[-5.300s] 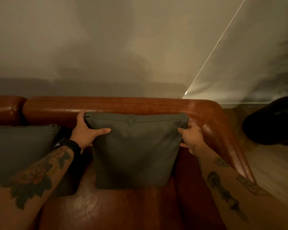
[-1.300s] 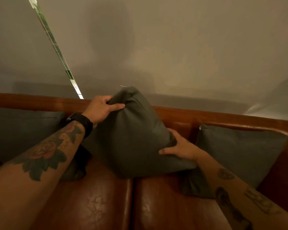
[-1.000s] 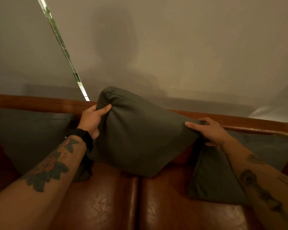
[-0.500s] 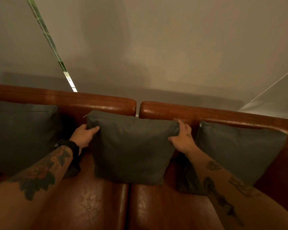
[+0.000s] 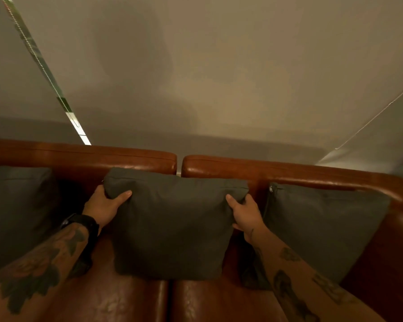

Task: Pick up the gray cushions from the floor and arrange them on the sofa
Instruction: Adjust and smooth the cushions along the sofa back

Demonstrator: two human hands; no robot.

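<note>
far left: a gray cushion (image 5: 14, 214) propped upright against the backrest of the brown leather sofa (image 5: 219, 303), partly cut off by the frame edge and by a tattooed forearm in front of it. black watch (image 5: 84, 223) on that wrist. next, the left hand (image 5: 104, 205), closed on the upper left corner of the middle cushion (image 5: 172, 226), thumb across the front face, fingers tucked behind and out of sight. middle cushion standing upright on the seat, leaning on the backrest, centred over the seam between the two seat pads and just below the gap between the two back sections. top edge a little sagged between the two grips. then the right hand (image 5: 246, 211), pinching the upper right corner of the same cushion, thumb on the front, fingers curled around the edge. tattooed right forearm running down to the lower right. further right, a third gray cushion (image 5: 323, 228), upright against the backrest near the sofa's curved arm, zipper pull visible at its top left corner, just beside the middle one; touching or not, cannot tell. behind everything, a pale wall (image 5: 219, 77).
</note>
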